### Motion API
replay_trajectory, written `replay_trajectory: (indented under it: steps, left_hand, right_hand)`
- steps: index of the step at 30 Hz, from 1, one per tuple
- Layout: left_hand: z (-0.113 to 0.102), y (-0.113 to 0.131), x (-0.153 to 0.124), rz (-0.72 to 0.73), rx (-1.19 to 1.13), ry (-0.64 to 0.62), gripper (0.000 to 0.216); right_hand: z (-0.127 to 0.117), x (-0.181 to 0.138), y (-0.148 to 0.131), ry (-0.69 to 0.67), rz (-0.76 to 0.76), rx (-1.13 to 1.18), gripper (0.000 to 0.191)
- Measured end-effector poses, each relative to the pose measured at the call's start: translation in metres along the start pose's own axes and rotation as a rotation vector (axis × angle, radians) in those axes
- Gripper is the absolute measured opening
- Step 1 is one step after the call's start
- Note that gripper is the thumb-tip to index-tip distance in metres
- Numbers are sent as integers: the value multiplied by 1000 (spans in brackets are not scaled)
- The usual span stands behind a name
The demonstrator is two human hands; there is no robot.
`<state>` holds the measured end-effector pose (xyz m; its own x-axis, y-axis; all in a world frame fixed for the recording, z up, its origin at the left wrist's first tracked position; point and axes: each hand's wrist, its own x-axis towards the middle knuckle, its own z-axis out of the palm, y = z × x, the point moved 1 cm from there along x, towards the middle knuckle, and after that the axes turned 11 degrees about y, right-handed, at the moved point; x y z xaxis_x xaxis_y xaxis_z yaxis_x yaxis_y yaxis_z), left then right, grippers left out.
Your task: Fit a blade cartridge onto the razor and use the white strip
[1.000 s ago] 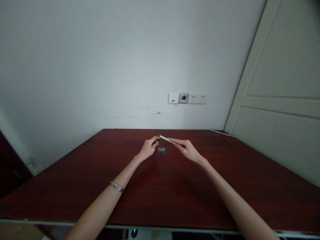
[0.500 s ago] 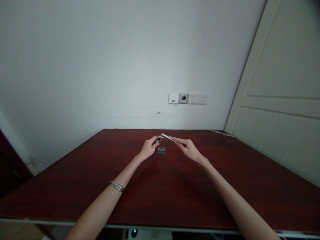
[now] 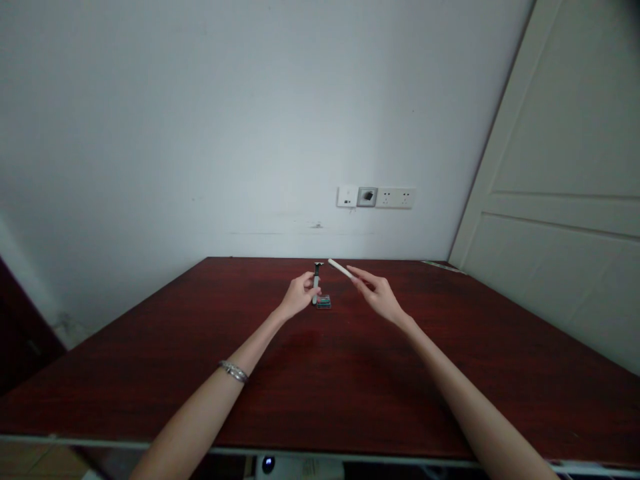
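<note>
My left hand (image 3: pixel 299 295) grips a razor (image 3: pixel 316 283) by its grey handle, between thumb and fingers. The razor stands nearly upright with its dark head at the top. In my right hand (image 3: pixel 379 293), a slim white stick (image 3: pixel 341 269) is pinched near its lower end and slants up to the left. Its tip is close to the razor's head, with a small gap between them. Just below the razor, a small clear case (image 3: pixel 324 303) with something green inside lies on the table, partly beside my left thumb.
A dark red wooden table (image 3: pixel 320 380) spreads under both arms. Behind it rises a white wall (image 3: pixel 250 133) with sockets (image 3: pixel 395 198), and a pale panelled door (image 3: pixel 560 167) is at the right. A white device (image 3: pixel 300 468) shows below the front edge.
The razor has turned from tilted to nearly upright, so its head and handle show more. The white stick has shifted slightly right and up, away from the razor's head. The case has not moved.
</note>
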<state>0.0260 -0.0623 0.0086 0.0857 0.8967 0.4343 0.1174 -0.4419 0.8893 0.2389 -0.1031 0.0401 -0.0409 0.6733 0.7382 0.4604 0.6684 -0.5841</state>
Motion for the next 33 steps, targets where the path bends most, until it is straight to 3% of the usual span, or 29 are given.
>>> replay_trajectory:
  steps: [4,8,18,28,33]
  left_hand:
    - [9,11,-8,-186,-84,-58,23]
    - [14,18,-13,-252,-111,-95,23]
    - [17,20,-14,-219,-79,-72,20]
    - [11,14,-11,-193,-81,-61,20]
    - [10,17,-11,-196,-70,-39,17]
  right_hand:
    - [-1,1,9,15,-16,-81,35]
    - [1,9,12,-34,-41,-123,33]
    - [9,24,5,-108,-56,-293,33]
    - [1,27,29,-62,-73,-243,34]
    - [6,25,23,-44,-99,-209,34]
